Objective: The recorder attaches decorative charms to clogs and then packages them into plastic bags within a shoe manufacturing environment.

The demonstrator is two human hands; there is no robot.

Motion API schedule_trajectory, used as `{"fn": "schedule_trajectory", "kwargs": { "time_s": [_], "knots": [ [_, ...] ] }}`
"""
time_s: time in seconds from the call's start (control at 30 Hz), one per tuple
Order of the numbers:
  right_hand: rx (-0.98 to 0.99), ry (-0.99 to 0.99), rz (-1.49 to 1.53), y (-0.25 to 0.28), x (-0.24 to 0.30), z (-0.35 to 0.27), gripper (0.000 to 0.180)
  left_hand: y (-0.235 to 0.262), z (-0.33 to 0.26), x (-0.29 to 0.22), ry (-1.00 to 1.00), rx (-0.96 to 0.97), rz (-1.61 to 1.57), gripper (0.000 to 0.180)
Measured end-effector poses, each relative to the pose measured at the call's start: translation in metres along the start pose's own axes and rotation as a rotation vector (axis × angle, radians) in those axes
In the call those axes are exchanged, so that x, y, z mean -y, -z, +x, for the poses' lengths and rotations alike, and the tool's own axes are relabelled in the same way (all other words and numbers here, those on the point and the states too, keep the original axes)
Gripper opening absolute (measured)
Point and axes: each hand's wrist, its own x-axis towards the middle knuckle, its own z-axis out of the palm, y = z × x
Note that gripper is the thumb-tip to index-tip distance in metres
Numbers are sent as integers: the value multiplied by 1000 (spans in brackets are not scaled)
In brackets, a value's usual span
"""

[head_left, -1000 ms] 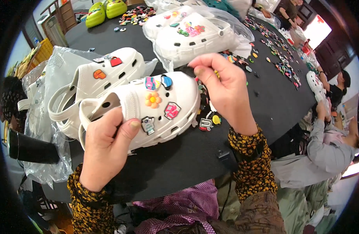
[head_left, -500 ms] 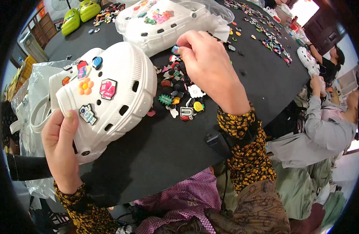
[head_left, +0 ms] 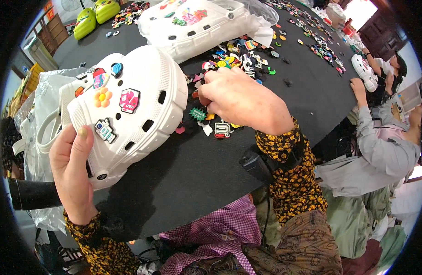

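Observation:
My left hand grips a white clog at its side near the heel, thumb on top. The clog's toe points up and to the right. Several shoe charms sit in its holes, among them an orange flower charm, a pink charm, an astronaut-like charm and a blue striped charm. My right hand reaches down into a heap of loose charms beside the clog. Its fingers are curled together, and their tips are hidden, so whatever they pinch does not show.
Behind the heap lies a second white clog with charms, partly in clear plastic. Green clogs stand at the far left of the black table. More charms spread across its far right. At right, a person in grey sits nearby.
My right hand has dropped lower and nearer into the heap; the blue charm it pinched no longer shows. My left hand and the clog have barely shifted.

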Motion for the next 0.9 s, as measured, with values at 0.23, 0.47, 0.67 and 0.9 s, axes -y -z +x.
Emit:
{"fn": "schedule_trajectory", "kwargs": {
  "time_s": [0.23,0.47,0.67,0.9],
  "knots": [
    [-147,-5,123,7,-12,6,14,2,0,0,-15,54,52,22],
    [-299,-309,1048,24,-3,9,15,-1,0,1,-64,46,100,20],
    [-363,-229,1528,33,9,6,22,-7,-3,-5,-62,38,132,20],
    [-362,-191,1709,29,13,9,24,-4,-4,-7,-39,158,200,23]
  ]
}}
